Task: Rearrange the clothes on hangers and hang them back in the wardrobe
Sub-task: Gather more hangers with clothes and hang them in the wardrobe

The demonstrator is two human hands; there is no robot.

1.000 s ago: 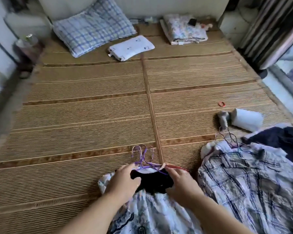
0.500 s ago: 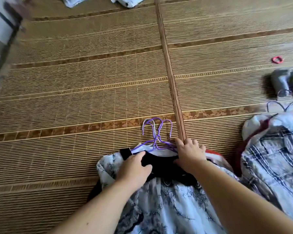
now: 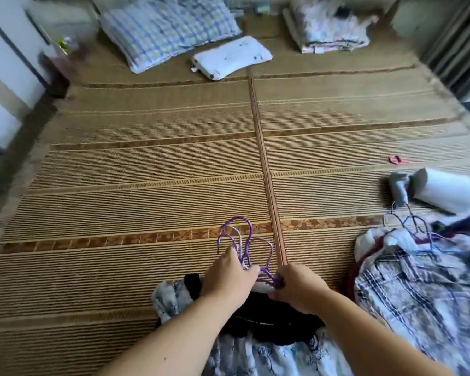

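Observation:
A stack of clothes lies at the near edge of the bamboo mat: a black garment [image 3: 269, 321] over a white dress with dark print [image 3: 255, 359]. Several purple wire hanger hooks [image 3: 242, 240] stick out from its top. My left hand [image 3: 228, 278] grips the hooks at their necks. My right hand [image 3: 296, 289] pinches the hanger wires and collar just to the right. A second pile topped by a plaid shirt [image 3: 423, 299] with its own hangers [image 3: 410, 221] lies to the right.
The bamboo mat [image 3: 147, 185] covers a bed. A checked pillow [image 3: 168, 25], a small white pillow [image 3: 231, 57] and folded bedding [image 3: 331, 28] sit at the far end. A white roll [image 3: 445, 191] and a red hair tie [image 3: 395, 160] lie at the right.
My left hand has moved up from the black garment onto the hanger hooks and closed round them. My right hand has curled onto the hanger wires. The view has tilted back up.

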